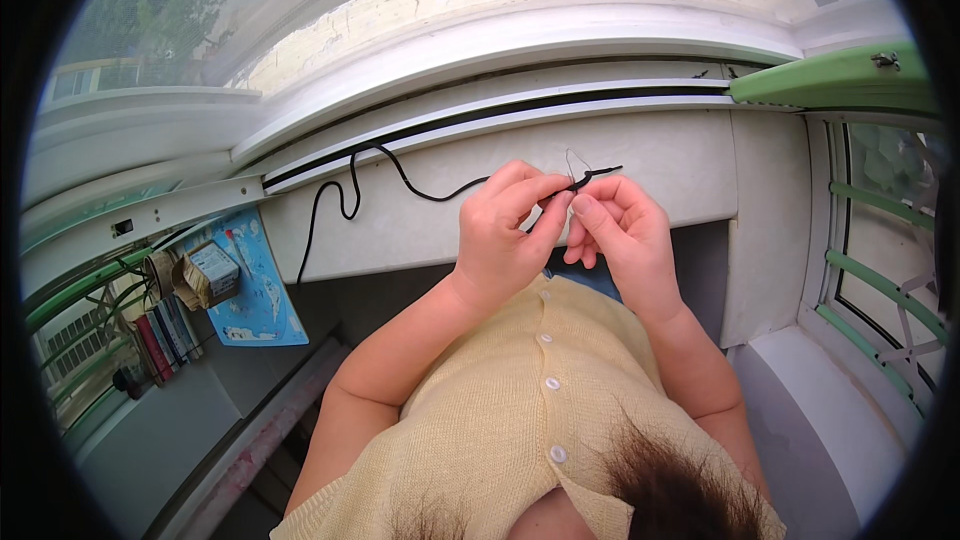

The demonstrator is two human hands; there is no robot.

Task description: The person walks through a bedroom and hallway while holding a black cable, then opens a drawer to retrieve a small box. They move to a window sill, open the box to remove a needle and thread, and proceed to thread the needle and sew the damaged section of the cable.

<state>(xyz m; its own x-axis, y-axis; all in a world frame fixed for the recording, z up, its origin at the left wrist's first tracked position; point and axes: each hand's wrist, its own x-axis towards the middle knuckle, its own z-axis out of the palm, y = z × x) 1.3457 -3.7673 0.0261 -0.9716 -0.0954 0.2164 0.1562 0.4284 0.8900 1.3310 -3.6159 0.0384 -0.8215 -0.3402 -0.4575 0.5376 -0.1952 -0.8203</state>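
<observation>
A long black cord (pixel 437 199) winds in loose bends over the pale sill to my left hand (pixel 503 225). My left thumb and forefinger are pinched on the cord, and its dark tip sticks out to the right beyond the fingers. A thin bent wire loop (pixel 570 156) rises at the pinched part, seemingly caught with the cord. My right hand (pixel 630 232) is close beside it, thumb and forefinger pressed together by the cord and wire. What lies between those right fingertips is too small to make out.
The pale sill (pixel 660 160) runs under a window with a white sliding track (pixel 500 115). At the left stand a blue printed board (pixel 262 285), a small box (pixel 212 272) and several books (pixel 168 340). A green frame (pixel 840 78) juts in at the right.
</observation>
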